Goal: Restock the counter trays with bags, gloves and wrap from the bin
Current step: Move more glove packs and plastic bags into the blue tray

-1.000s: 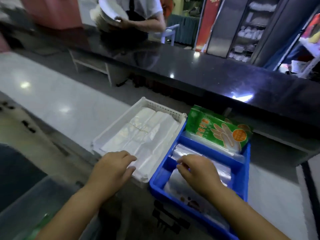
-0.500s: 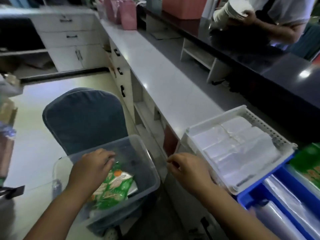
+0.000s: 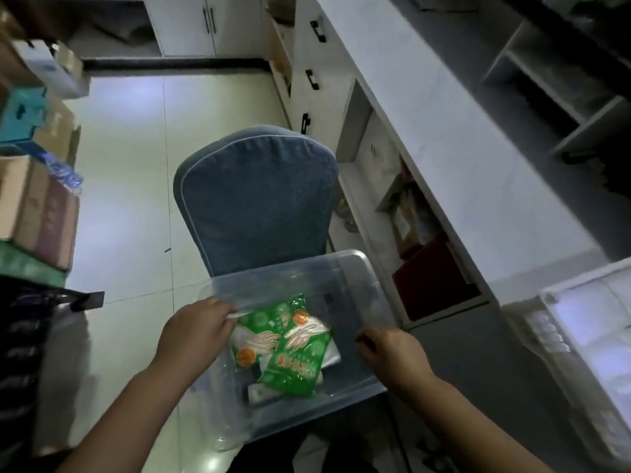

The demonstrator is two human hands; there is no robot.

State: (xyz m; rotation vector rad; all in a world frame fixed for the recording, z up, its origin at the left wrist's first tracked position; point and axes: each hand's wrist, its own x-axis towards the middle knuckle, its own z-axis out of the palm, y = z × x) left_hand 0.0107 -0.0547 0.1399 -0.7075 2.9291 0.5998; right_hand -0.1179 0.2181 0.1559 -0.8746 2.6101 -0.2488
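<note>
A clear plastic bin (image 3: 307, 271) stands on a blue chair below me. Two green glove packs (image 3: 293, 360) lie in it on top of paler flat packets (image 3: 329, 353). My left hand (image 3: 194, 332) reaches over the bin's left rim, its fingertips pinching the upper left corner of the glove packs. Over the right rim hovers my right hand (image 3: 392, 353), fingers loosely curled, with nothing seen in it. The white counter tray (image 3: 546, 297), filled with folded white bags, shows at the right edge. The blue tray is out of view.
The blue chair back (image 3: 256, 199) rises just behind the bin. The white counter (image 3: 461, 138) runs along the right, with open shelves and a red box (image 3: 433, 281) under it. Stacked cartons (image 3: 34, 206) stand on the floor at the left.
My view has swung from the counter trays left and down to the bin. Both hands left the trays; the left went into the bin, the right followed to its right rim.
</note>
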